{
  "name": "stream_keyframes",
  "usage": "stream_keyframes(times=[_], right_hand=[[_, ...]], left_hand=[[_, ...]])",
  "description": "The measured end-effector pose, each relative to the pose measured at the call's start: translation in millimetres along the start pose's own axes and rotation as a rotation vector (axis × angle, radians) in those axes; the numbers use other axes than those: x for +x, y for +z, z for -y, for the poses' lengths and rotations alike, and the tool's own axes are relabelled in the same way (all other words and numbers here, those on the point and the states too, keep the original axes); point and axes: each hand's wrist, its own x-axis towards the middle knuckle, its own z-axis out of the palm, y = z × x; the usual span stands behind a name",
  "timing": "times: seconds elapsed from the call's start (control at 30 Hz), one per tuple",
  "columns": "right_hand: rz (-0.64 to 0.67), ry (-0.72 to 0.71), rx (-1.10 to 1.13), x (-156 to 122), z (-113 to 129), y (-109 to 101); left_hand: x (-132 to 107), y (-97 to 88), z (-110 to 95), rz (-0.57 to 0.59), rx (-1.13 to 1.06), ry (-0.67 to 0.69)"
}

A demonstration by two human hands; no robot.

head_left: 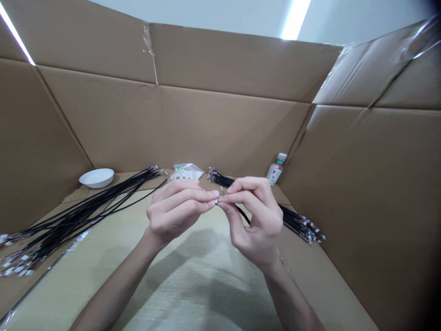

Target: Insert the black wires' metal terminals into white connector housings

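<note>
My left hand (177, 207) is closed, its fingertips pinching a small white connector (216, 202) in front of me. Fingertip to fingertip with it, my right hand (257, 218) pinches at the wire end of a black cable (244, 214). The cable runs down behind the right palm. A thin loose wire end (222, 189) sticks up just above the fingertips. How far the wire and connector are joined is too small to tell, and the fingers hide part of both.
Long black cables with white connectors (79, 223) lie on the left. Another cable bundle (296, 223) lies behind my right hand. At the back are a white bowl (97, 178), a clear bag of white pieces (186, 172) and a bottle (276, 170). Cardboard walls (227, 124) surround the table (138, 257).
</note>
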Motion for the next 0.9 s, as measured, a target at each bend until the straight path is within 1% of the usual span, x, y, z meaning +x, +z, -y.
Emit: stream_keyframes(times=[0.13, 0.23, 0.3, 0.4, 0.57, 0.63, 0.73, 0.9], right_hand=[[0.013, 0.135, 0.217, 1, -1, -1], [-0.021, 0.210, 0.270, 2, -1, -6], [-0.004, 0.213, 0.238, 2, 0, -8], [0.055, 0.195, 0.181, 1, 1, -9], [0.051, 0.195, 0.153, 1, -1, -6], [0.063, 0.217, 0.187, 0, -2, -4], [0.074, 0.251, 0.283, -4, -4, 0], [0.043, 0.276, 0.369, -9, -2, 6]], left_hand=[[5, -0.4, 2, -0.014, 0.002, -0.028], [6, 0.2, 3, -0.017, 0.021, -0.024], [6, 0.8, 4, -0.016, 0.027, -0.022], [6, 1.4, 4, -0.013, 0.043, -0.030], [5, 2.0, 3, -0.012, 0.025, -0.009], [5, 2.1, 3, -0.010, 0.032, -0.016], [5, 1.2, 3, 0.006, 0.057, 0.014], [3, -2.1, 1, 0.028, 0.028, 0.029]])
